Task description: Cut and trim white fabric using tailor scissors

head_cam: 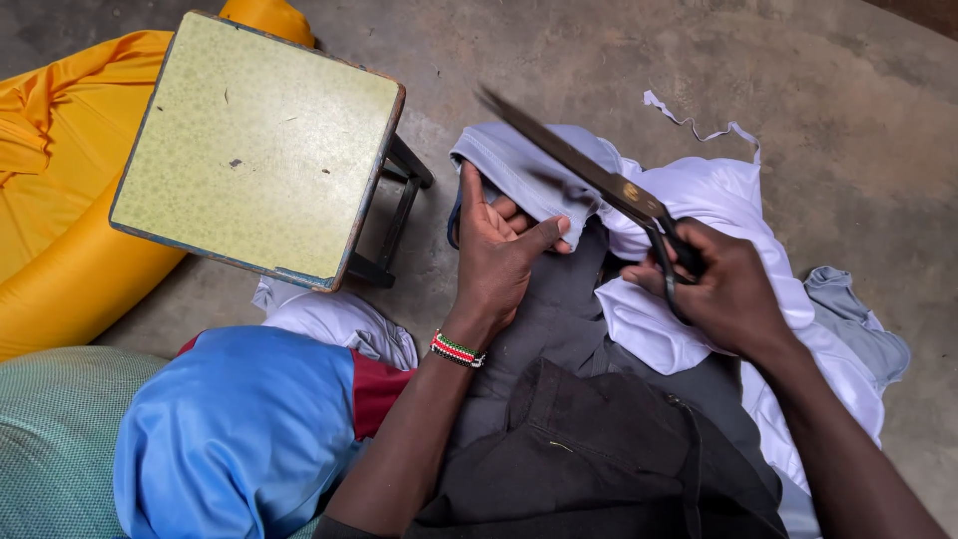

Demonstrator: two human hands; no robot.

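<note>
The left hand [496,258] has its fingers curled and its thumb pressed across a fold of pale lilac-white cloth [529,170], pinching the cloth's edge so that it stands up from the lap. A beaded bracelet [458,349] of red, white, green and black circles that wrist. The right hand [725,291] is closed through the black handles of a pair of large scissors [589,175], fingers wrapped tight around the loops. The long dark blades point away toward ten o'clock, crossing above the held fold (whether the blades are parted or together cannot be told, since they blur into one line).

The white cloth spreads from the centre toward three and four o'clock, bunched under the right hand, with a thin cut strip [699,128] trailing at one o'clock. A grey garment [559,299] lies between the two hands, and a black one [599,449] lies at six o'clock over the lap. A greyish piece [858,319] lies at four o'clock on the concrete floor [858,120].

At ten o'clock stands a small stool [259,145] with a pale yellow-green top. Orange-yellow fabric [60,170] is heaped at nine o'clock, and blue cloth [239,429] with a maroon band sits at seven o'clock.
</note>
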